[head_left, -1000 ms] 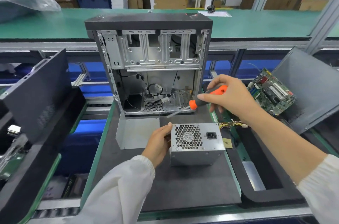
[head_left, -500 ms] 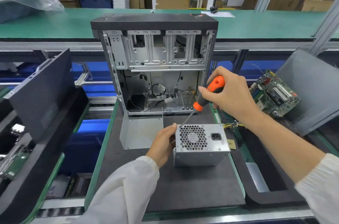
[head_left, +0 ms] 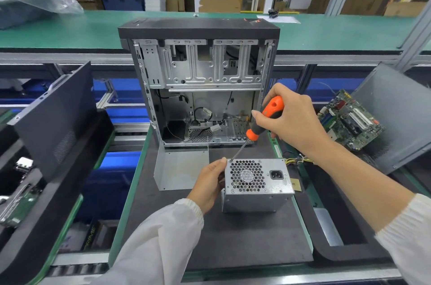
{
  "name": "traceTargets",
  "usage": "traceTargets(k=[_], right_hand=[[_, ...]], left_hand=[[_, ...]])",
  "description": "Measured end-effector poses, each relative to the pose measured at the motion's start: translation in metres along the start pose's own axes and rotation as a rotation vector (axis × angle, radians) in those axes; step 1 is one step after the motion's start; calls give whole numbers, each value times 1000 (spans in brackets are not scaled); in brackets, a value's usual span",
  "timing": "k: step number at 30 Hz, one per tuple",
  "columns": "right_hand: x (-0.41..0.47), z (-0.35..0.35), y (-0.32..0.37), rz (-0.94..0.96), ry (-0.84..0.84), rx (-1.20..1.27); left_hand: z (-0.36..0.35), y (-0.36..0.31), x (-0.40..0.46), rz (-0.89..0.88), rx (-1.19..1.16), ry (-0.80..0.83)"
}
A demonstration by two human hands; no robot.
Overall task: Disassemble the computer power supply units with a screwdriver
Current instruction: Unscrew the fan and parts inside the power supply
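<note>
Screwdriver (head_left: pixel 263 122) in my right hand (head_left: pixel 292 119), orange and black handle wrapped by my curled fingers, thin shaft slanting down and toward me. Its tip sits at the far left corner of the power supply unit (head_left: pixel 256 183), on or just at a small screw there; the head is too small to tell whether the tip is seated.

The power supply unit, a grey metal box, stands on the dark mat (head_left: pixel 233 238) with its fan grille and power socket facing up. My left hand (head_left: pixel 210 183) holds its left side, thumb at the top edge just beside the screwdriver tip, fingers curled round the wall.

Behind the unit stands the stripped computer case (head_left: pixel 198 84), open toward me. To the unit's right a bundle of yellow wires (head_left: pixel 296 160) trails off, and farther right a green motherboard (head_left: pixel 349 121) leans in a grey panel.

To do this step well, I judge the shaft should stand more upright over the screw, so the tip does not slip out. I should press down firmly while turning, and keep my left hand bracing the box, thumb clear of the tip.
</note>
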State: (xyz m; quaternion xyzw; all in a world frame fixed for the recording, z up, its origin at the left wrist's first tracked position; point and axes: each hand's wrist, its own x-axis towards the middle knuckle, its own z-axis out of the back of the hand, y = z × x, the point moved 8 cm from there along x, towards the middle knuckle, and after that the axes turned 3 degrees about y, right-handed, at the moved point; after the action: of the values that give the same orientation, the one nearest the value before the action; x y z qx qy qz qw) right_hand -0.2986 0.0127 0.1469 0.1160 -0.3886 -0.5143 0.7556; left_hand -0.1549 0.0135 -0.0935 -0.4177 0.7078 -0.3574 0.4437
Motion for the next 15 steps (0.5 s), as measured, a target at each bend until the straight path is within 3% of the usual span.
traceTargets(k=[7, 15], right_hand=[[3, -6, 4, 33, 31, -17], [35, -20, 47, 77, 260, -771]], left_hand=[[-1, 0, 1, -12, 14, 21], [-2, -6, -6, -64, 80, 46]])
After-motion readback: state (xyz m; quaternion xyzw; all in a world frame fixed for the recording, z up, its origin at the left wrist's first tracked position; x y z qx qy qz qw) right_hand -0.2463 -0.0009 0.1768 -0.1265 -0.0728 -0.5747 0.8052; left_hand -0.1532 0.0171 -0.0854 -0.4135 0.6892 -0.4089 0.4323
